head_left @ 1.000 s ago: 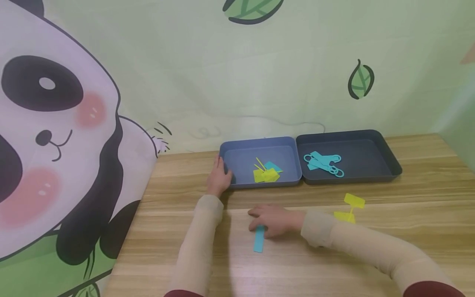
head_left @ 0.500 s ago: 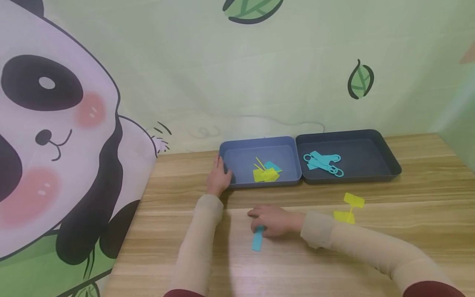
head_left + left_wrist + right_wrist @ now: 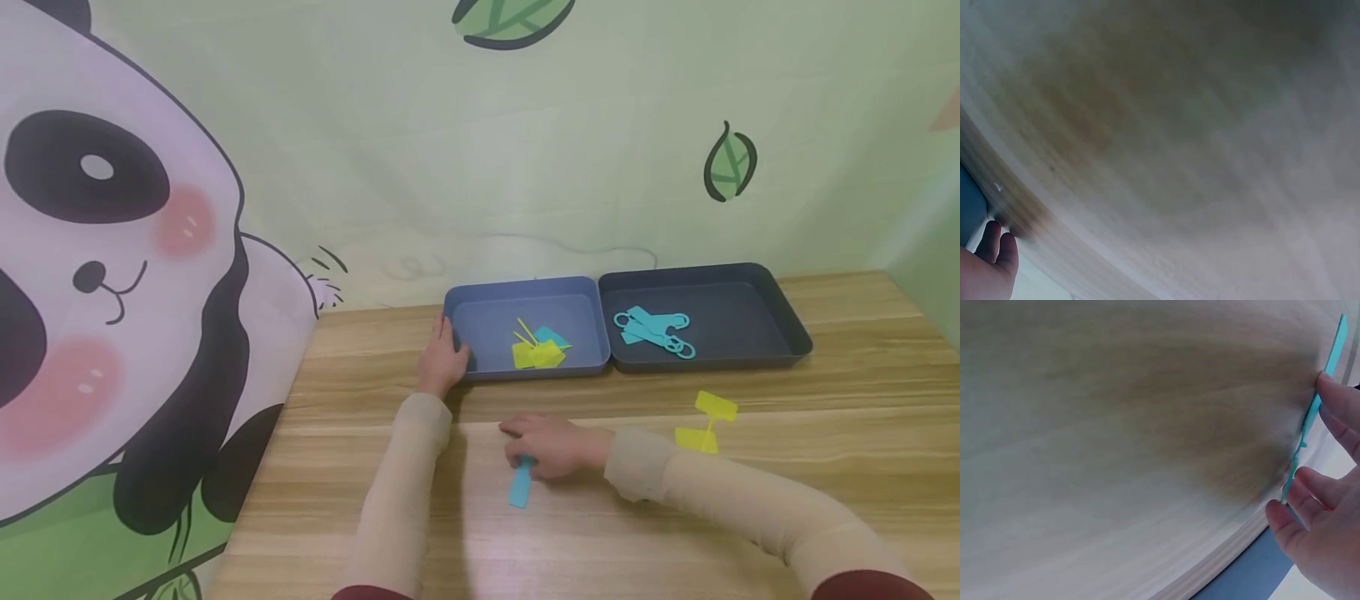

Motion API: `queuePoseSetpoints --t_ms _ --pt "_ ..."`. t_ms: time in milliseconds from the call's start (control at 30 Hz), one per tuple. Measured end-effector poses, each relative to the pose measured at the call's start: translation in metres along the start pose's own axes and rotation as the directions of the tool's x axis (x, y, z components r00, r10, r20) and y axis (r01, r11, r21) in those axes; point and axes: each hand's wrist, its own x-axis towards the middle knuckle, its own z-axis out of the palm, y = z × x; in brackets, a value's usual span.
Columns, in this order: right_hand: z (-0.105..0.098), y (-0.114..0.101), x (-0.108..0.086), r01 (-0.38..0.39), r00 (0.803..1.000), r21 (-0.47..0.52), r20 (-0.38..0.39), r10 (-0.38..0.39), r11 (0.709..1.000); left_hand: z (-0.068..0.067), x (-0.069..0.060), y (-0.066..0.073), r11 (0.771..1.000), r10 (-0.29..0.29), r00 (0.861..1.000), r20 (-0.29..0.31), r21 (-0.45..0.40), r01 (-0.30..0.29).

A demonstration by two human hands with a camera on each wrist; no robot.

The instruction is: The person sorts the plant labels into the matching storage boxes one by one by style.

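Observation:
My left hand (image 3: 442,360) holds the left wall of the blue tray (image 3: 487,375) near its front corner. In the left wrist view, fingers of the left hand (image 3: 991,269) show beside a blue edge. At mid-table, in front of the tray, my right hand (image 3: 551,446) pinches a flat turquoise plastic tag (image 3: 520,487); its near end sticks out from under the fingers. The right wrist view shows the tag (image 3: 1335,353) edge-on at the fingertips of the right hand (image 3: 1335,531). Inside the blue tray lie yellow tags (image 3: 540,356) and a turquoise piece (image 3: 551,335).
A dark tray (image 3: 742,321) adjoins the blue one on the right, with several ring-ended turquoise tags (image 3: 652,325) inside. On the wooden table (image 3: 825,450), beyond my right sleeve, lies a yellow tag (image 3: 716,406) with two flat ends. A panda-printed backdrop (image 3: 525,167) stands behind.
The turquoise tag has turned slightly, its near end shifting left, as my right fingers drew together at it. My left hand and both trays stay put.

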Motion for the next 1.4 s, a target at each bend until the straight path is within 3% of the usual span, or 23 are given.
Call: queuePoseSetpoints --t_ms 467,833,1400 --pt "0.001 0.012 -0.003 0.006 0.995 0.010 -0.102 -0.005 1.000 -0.002 0.000 0.000 1.000 0.007 1.000 0.011 -0.004 -0.007" --pt "-0.005 0.020 -0.008 -0.093 0.991 -0.017 -0.099 0.091 0.996 -0.001 0.000 -0.001 1.000 0.008 1.000 -0.001 -0.009 -0.008" --pt "-0.001 0.031 -0.007 -0.102 0.985 0.001 -0.142 0.101 0.995 0.000 0.001 -0.001 1.000 0.006 1.000 0.005 -0.001 -0.006"
